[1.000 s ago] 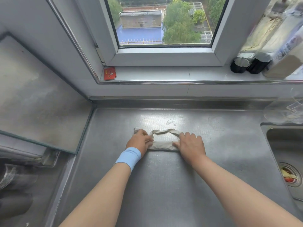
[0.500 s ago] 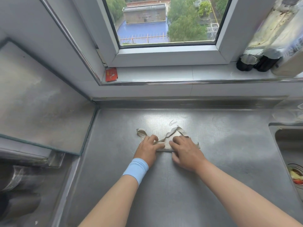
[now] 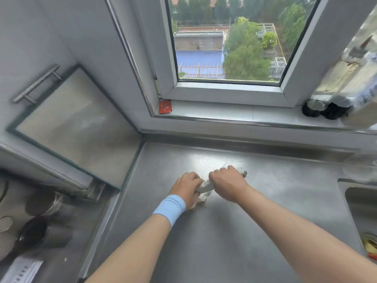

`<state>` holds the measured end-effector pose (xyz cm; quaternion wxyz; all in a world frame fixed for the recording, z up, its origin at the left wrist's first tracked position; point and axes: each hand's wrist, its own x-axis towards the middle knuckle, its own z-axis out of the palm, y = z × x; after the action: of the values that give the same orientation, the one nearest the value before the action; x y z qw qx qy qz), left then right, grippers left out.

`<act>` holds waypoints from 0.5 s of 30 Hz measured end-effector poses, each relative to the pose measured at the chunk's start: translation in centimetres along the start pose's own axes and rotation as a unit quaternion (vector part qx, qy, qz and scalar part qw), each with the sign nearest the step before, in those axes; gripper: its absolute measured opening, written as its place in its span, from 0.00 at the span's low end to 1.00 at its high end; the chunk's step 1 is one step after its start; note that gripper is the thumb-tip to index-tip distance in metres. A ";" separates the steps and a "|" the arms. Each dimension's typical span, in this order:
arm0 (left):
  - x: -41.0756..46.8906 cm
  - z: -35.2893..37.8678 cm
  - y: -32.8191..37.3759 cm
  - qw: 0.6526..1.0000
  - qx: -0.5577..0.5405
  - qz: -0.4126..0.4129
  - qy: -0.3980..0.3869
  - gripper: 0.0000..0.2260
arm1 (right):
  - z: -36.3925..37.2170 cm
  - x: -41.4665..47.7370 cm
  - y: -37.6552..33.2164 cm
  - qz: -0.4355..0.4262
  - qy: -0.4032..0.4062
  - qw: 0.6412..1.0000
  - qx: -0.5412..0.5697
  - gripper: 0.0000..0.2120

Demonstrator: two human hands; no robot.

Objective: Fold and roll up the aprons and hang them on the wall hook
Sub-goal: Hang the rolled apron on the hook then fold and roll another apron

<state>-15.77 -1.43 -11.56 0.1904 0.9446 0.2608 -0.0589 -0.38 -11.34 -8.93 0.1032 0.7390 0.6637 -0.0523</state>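
Only the head view here, so: the sink point(image 3: 355, 193) sat at the far right edge of the steel counter point(image 3: 224, 242), and down in its drain there was a little pile of food scraps point(image 3: 370, 249), yellow and red bits, couldn't tell what exactly. Up on the windowsill point(image 3: 234, 114) two dark-capped bottles point(image 3: 322, 108) stood side by side at the right end, with bigger bottles beside them too blurred to read. A small red packet point(image 3: 165, 106) lay at the sill's left corner. Lower left there were some dark jars or cans point(image 3: 32, 231) on a lower surface; contents not visible. The apron point(image 3: 205, 185) was a tight beige bundle on the counter, about mid-counter, in front of the window. Its long axis ran diagonally, near-left to far-right, with one end poking out past the right hand point(image 3: 226, 182). That hand had its fingers curled over the far part of the roll. The left hand point(image 3: 186, 187), with a light blue wristband point(image 3: 170, 207), was wrapped around the near end, loose fabric bunched under it.
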 end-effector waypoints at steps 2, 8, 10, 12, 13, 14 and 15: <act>-0.6 -2.5 -0.1 0.998 -0.053 -0.035 -0.010 0.12 | -3.1 0.4 -0.6 0.006 -0.028 0.999 0.035 0.04; -3.4 -10.5 -1.8 0.989 -0.115 -0.077 -0.051 0.09 | -10.3 0.7 -2.4 -0.037 0.015 0.999 0.030 0.15; -5.0 -13.4 -2.4 0.979 -0.171 -0.082 -0.071 0.08 | -12.3 1.1 -3.6 -0.057 0.021 0.996 -0.062 0.22; -6.7 -16.0 -2.8 0.963 -0.236 -0.088 -0.098 0.07 | -14.5 1.7 -5.2 -0.057 0.047 0.989 -0.130 0.18; -7.4 -17.0 -2.9 0.952 -0.266 -0.094 -0.118 0.06 | -15.4 2.0 -5.8 -0.055 0.072 0.984 -0.153 0.16; -8.3 -17.9 -3.0 0.937 -0.306 -0.097 -0.136 0.06 | -16.3 2.1 -6.5 -0.049 0.094 0.978 -0.181 0.14; -9.0 -18.4 -3.4 0.917 -0.357 -0.091 -0.151 0.06 | -17.0 2.2 -7.2 -0.041 0.119 0.971 -0.205 0.14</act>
<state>-25.07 4.23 6.16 0.5457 0.7660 0.3177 -0.1205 -8.28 -4.70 6.58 0.1708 0.6753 0.6972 0.1692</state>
